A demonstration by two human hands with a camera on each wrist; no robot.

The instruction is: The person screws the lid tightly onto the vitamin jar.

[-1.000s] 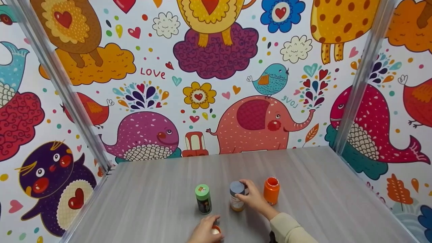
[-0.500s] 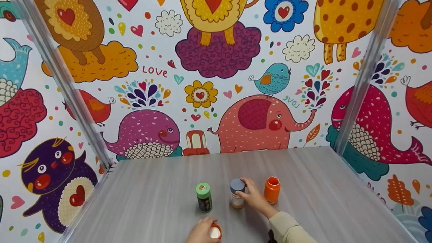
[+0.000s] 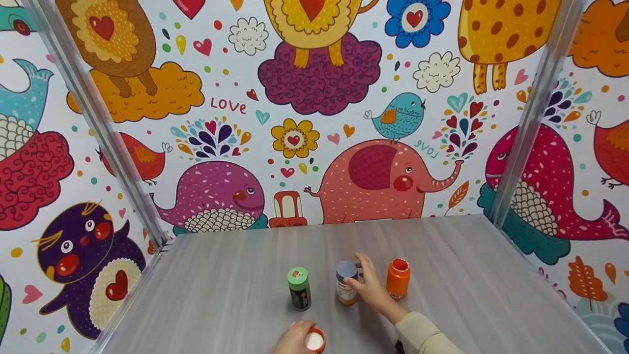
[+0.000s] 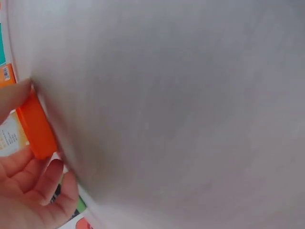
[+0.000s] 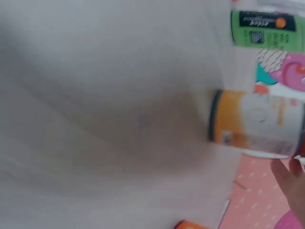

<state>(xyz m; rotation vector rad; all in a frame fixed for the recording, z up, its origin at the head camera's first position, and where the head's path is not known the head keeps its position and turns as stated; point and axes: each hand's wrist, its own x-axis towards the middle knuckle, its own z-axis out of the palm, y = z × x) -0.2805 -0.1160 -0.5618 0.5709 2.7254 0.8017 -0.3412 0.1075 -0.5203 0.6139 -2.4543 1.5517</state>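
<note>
My left hand (image 3: 292,338) holds an orange lid (image 3: 315,340) with a white inside, low on the table near the front. In the left wrist view, the thumb and fingers sit at opposite edges of that lid. A jar with a grey-blue lid (image 3: 347,291) stands upright in the middle. My right hand (image 3: 369,285) is beside it, the thumb overlapping the lid's front and a fingertip raised just past the lid's far edge. In the right wrist view the fingertips (image 5: 283,172) lie right at the jar's side. An orange bottle (image 3: 398,280) stands uncapped to the right.
To the left of the middle jar stands a dark jar with a green lid (image 3: 299,287). All stand on a grey wood-grain table (image 3: 221,285). Behind and at the sides rise walls printed with cartoon animals, joined by metal corner posts (image 3: 526,113).
The grey-lidded jar has shifted slightly away from me, and my right fingers have loosened around its lid. My left fingers have uncovered more of the orange lid's white inside.
</note>
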